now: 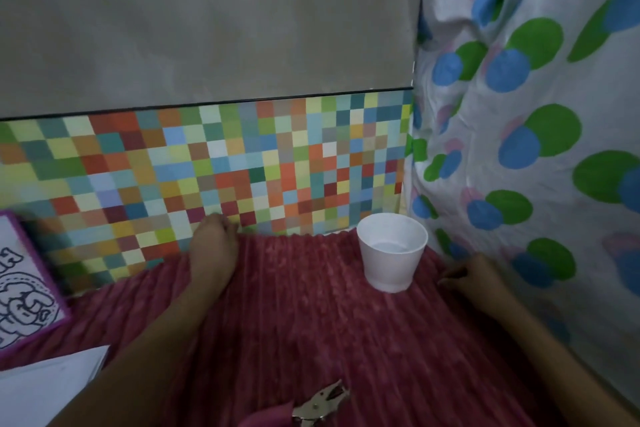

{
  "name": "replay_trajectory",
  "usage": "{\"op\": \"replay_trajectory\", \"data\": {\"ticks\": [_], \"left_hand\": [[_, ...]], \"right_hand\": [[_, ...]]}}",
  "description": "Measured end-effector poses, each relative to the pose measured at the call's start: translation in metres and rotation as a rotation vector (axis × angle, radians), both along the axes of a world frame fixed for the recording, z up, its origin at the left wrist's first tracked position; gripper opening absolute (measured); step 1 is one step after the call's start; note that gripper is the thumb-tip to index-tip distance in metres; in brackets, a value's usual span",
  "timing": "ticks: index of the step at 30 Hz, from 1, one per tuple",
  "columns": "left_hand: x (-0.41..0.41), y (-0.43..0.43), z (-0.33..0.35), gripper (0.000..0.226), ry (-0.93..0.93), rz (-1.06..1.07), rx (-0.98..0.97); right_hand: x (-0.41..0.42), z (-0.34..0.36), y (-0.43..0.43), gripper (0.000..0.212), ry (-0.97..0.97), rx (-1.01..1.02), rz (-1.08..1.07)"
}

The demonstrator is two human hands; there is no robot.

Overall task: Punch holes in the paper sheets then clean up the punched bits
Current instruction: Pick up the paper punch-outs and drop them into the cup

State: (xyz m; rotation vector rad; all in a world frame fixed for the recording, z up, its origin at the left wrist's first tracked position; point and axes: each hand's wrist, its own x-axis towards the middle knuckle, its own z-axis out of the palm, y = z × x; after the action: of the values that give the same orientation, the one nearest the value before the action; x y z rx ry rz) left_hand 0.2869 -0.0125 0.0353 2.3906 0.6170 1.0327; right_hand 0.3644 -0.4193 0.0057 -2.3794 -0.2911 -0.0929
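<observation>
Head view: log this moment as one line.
left hand: at red cloth far edge, grip unclear | right hand: on cloth | white cup: upright between hands | hole punch: lying untouched

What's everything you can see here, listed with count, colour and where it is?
cup: one, white, on cloth, far right.
hole punch: one, silver, on cloth, near edge.
paper sheets: count unclear, white, near left.
framed drawing: one, purple border, left.
cloth: one, dark red, covering the surface.
checkered panel: one, multicoloured, behind.
dotted fabric: one, white with blue-green dots, right.
hands: two; left hand at cloth's far edge, right hand on cloth near fabric.
</observation>
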Motion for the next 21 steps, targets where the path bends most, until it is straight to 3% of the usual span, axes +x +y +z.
{"op": "replay_trajectory", "data": {"ticks": [3, 6, 11, 16, 21], "left_hand": [[0.008, -0.032, 0.021, 0.017, -0.029, -0.076, -0.051], [0.012, -0.088, 0.044, 0.016, -0.105, -0.316, -0.076], [0.017, -0.178, 0.068, 0.014, -0.076, -0.754, 0.119], [0.029, -0.200, 0.053, 0.026, 0.149, -0.743, 0.281], [0.025, -0.187, 0.046, 0.019, 0.107, -0.744, 0.162]], "right_hand": [[0.000, -0.009, 0.001, 0.012, -0.062, -0.027, -0.005], [0.006, -0.014, 0.004, 0.026, -0.086, -0.071, -0.017], [0.018, -0.008, 0.009, 0.025, 0.041, -0.068, -0.058], [0.017, 0.002, -0.002, 0.030, 0.110, -0.023, -0.116], [0.006, 0.036, 0.012, 0.039, -0.192, 0.186, -0.089]]}}
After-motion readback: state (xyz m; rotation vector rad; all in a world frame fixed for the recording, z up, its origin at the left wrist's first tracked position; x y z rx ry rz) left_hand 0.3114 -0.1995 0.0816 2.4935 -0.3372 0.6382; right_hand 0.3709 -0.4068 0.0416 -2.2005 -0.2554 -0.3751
